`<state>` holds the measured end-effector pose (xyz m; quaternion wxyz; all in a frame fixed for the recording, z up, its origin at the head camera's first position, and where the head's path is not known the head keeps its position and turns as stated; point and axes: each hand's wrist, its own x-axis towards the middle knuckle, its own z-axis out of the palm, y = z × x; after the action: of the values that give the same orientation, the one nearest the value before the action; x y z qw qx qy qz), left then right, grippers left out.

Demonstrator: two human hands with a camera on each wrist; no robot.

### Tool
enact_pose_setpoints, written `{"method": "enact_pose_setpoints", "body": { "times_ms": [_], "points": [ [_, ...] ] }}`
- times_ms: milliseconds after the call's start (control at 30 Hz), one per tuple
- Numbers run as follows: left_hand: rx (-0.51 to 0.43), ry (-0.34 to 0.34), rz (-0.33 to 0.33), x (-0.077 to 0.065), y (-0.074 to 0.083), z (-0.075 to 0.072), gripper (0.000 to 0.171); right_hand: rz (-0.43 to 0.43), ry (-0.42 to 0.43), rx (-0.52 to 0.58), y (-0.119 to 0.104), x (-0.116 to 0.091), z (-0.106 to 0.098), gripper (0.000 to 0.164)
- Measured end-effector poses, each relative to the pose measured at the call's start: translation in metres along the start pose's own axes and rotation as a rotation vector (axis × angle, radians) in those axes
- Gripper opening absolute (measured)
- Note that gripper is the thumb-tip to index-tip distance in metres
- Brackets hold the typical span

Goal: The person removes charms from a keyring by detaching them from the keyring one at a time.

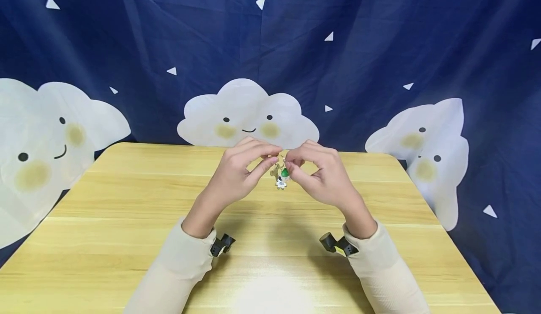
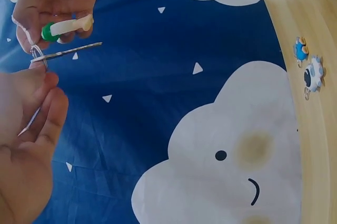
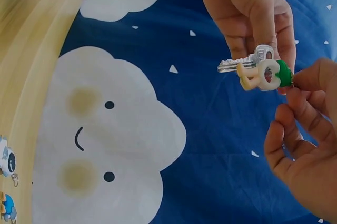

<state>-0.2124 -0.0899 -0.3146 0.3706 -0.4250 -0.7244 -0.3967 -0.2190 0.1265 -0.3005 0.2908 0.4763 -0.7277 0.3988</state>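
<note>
My left hand (image 1: 236,173) pinches a thin metal key ring (image 2: 37,53) between thumb and forefinger. From that ring hangs a silver key (image 3: 247,62), its toothed blade pointing down. Facing it, my right hand (image 1: 325,173) pinches the small metal fitting at the top of a figure charm (image 3: 271,75). This charm has a green cap, a pale ring-shaped middle and yellowish legs. In the head view the fingertips of both hands almost meet, and ring, key and charm hang together between them, above the table.
On the wooden table (image 1: 270,229) lie a white-and-blue figure charm (image 2: 314,75) and a smaller blue one (image 2: 300,50), each with a metal loop. Behind the far edge hangs a dark blue curtain (image 1: 296,60) with white clouds. A black wrist camera (image 1: 221,245) sits on the left sleeve.
</note>
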Motion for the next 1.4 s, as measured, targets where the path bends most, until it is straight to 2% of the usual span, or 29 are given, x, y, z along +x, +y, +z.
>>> {"method": "enact_pose_setpoints", "body": {
  "times_ms": [133, 333, 600, 700, 900, 1033, 1400],
  "points": [
    [-0.004, -0.011, 0.004, 0.0001, -0.0004, 0.0003, 0.012, -0.018, 0.001, -0.007, 0.0009, 0.0006, 0.0010, 0.012],
    [0.037, -0.027, 0.008, -0.0012, 0.0004, -0.0003, 0.005, -0.035, 0.005, -0.033, 0.0027, 0.0000, 0.0021, 0.013],
    [0.044, 0.019, 0.008, 0.0002, 0.0025, -0.0006, 0.004, -0.051, 0.016, -0.039, 0.0025, 0.0002, 0.0038, 0.012],
    [0.042, 0.032, 0.020, 0.0009, 0.0037, 0.0004, 0.010, -0.050, 0.027, -0.035, 0.0019, 0.0006, 0.0035, 0.012],
    [0.066, 0.017, 0.046, 0.0015, 0.0040, 0.0027, 0.008, -0.048, 0.038, -0.042, 0.0017, 0.0009, 0.0021, 0.012],
    [0.086, 0.005, 0.037, 0.0007, 0.0041, 0.0029, 0.003, -0.044, 0.033, -0.049, 0.0023, 0.0009, 0.0017, 0.013],
    [0.110, 0.009, 0.026, -0.0002, 0.0052, 0.0020, 0.005, -0.066, 0.031, -0.049, 0.0035, 0.0006, 0.0027, 0.013]
  ]
}}
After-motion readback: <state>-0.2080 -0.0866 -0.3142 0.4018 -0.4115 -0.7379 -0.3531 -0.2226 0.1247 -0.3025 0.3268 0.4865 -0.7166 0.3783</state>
